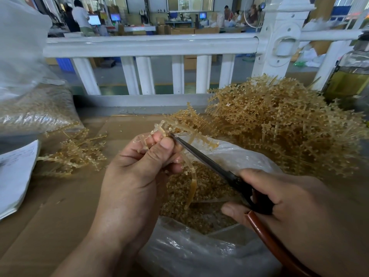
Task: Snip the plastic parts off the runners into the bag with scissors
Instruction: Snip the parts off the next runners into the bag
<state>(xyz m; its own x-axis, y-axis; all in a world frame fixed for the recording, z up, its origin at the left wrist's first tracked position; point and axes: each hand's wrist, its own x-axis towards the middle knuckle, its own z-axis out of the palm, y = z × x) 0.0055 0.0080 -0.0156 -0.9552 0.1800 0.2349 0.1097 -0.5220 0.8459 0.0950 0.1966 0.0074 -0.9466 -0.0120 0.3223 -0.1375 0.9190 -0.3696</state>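
Cardboard covers the bench (65,206) beside a white railing (151,45). Over an open clear bag (199,254) of snipped parts, the left hand (137,176) pinches a runner (192,182) hanging roughly vertical. The right hand (289,202) grips scissors (211,164), blades together, angled up-left with the tip touching the runner's top.

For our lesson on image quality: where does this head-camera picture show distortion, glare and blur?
Head view: wide-angle distortion bows the white railing and splays its posts; glare streaks the clear bag; the far workshop is soft; left hand, runner and scissors are sharp.
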